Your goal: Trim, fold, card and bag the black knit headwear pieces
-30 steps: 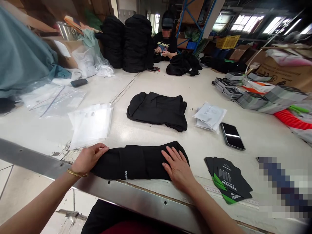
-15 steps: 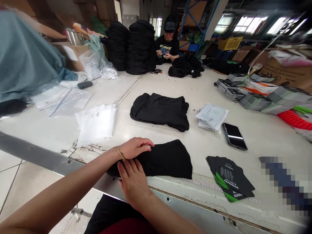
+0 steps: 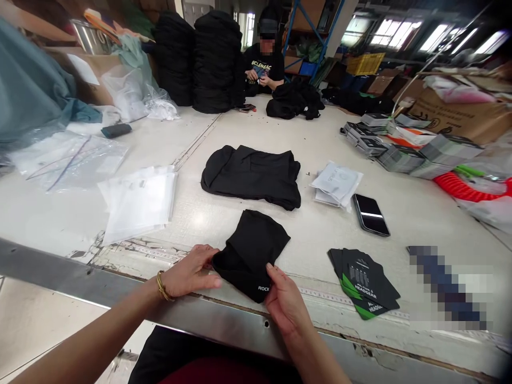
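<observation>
A folded piece of black headgear cloth (image 3: 256, 240) lies near the table's front edge, with light letters reading "ROCK" at its lower corner. My right hand (image 3: 286, 298) pinches its right edge beside the lettering. On the other side, my left hand (image 3: 194, 271), with a bracelet on the wrist, is open at the cloth's left corner, thumb apart from the fingers. Behind it lies a stack of folded black cloth pieces (image 3: 252, 176). Fanned dark cards (image 3: 366, 282) printed "HEADGEAR" rest to the right.
Clear plastic bags (image 3: 138, 200) lie at left, packed white pouches (image 3: 336, 181) and a phone (image 3: 371, 214) at right. Card bundles (image 3: 450, 152) sit farther right. Tall black cloth piles (image 3: 218, 61) stand at the back, near a co-worker (image 3: 264, 66) holding something small.
The black cloth, earlier lying long and flat under both hands, is now folded shorter and turned, its lettering showing. My hands have moved apart to its two sides. The view has shifted slightly.
</observation>
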Demonstrator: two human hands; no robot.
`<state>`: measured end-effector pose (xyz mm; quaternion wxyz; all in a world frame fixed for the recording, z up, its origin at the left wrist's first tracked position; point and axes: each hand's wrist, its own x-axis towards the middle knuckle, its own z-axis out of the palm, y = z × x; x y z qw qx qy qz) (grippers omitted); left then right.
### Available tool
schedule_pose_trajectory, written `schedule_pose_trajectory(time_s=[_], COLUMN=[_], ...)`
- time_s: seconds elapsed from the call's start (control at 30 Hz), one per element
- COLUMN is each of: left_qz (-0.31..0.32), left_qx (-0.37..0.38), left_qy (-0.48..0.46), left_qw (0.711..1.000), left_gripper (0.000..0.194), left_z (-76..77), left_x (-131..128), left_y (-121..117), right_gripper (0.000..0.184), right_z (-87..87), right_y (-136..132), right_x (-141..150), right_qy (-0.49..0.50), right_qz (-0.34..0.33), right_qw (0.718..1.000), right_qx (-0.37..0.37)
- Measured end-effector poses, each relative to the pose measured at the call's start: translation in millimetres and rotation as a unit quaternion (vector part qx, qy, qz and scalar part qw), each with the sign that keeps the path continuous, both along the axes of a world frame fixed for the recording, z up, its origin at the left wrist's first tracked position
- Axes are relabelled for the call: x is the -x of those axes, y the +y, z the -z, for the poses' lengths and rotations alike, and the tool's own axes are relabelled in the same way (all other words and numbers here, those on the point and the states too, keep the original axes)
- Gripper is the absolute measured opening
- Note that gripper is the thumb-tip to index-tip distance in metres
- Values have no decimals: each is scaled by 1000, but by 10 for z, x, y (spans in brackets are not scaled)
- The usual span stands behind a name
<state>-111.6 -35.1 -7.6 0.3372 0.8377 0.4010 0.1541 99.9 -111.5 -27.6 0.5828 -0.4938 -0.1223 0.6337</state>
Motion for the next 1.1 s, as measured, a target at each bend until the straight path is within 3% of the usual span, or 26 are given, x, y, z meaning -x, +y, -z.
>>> schedule_pose_trajectory(time_s=[0.1,0.17,0.2,0.27,0.33,0.4,0.47,0.5,0.53,0.63,0.7,0.77,0.87,0.97,1.03,1.1], left_qz=[-99,-164,-165,-103,-1,61,70,67,65,75,88,83,63,82,97,66], left_qx=[-29,-72,-101,-157,-173,-130,-57,-14,29,126,134,110,54,16,15,36], left_qy=[34,20,7,-11,1,20,24,17,5,-29,-27,-20,-28,-44,-53,-64], left_qw=[994,984,981,982,985,989,996,997,997,989,987,990,996,996,994,995], left_gripper=[33,28,34,52,65,65,55,48,42,50,55,54,56,60,62,63], left_z=[147,190,190,160,115,70,18,-14,-49,-151,-182,-168,-89,-21,-10,-24], left_x=[-158,-272,-323,-404,-451,-452,-405,-365,-320,-200,-176,-204,-274,-281,-241,-198], left_y=[-73,-107,-112,-81,7,134,263,317,358,398,370,328,286,277,272,260], right_gripper=[29,39,43,53,65,72,64,56,48,30,31,35,38,43,51,42], right_z=[18,28,35,60,95,123,120,100,69,-54,-113,-136,-151,-176,-174,-143], right_y=[-29,-109,-151,-217,-238,-218,-186,-174,-165,-150,-129,-104,-105,-163,-189,-173], right_x=[-53,-106,-134,-180,-202,-210,-227,-242,-259,-296,-288,-255,-195,-161,-155,-157], right_qy=[-21,-140,-234,-439,-586,-649,-658,-651,-632,-480,-327,-216,-195,-274,-318,-309], right_qz=[-25,-4,13,12,-74,-176,-224,-226,-221,-210,-187,-143,-105,-125,-144,-141], right_qw=[999,990,972,893,784,695,662,671,698,842,925,966,975,954,937,941], right_qx=[7,-4,-24,-101,-193,-257,-280,-274,-253,-132,-55,-9,15,-1,-10,2])
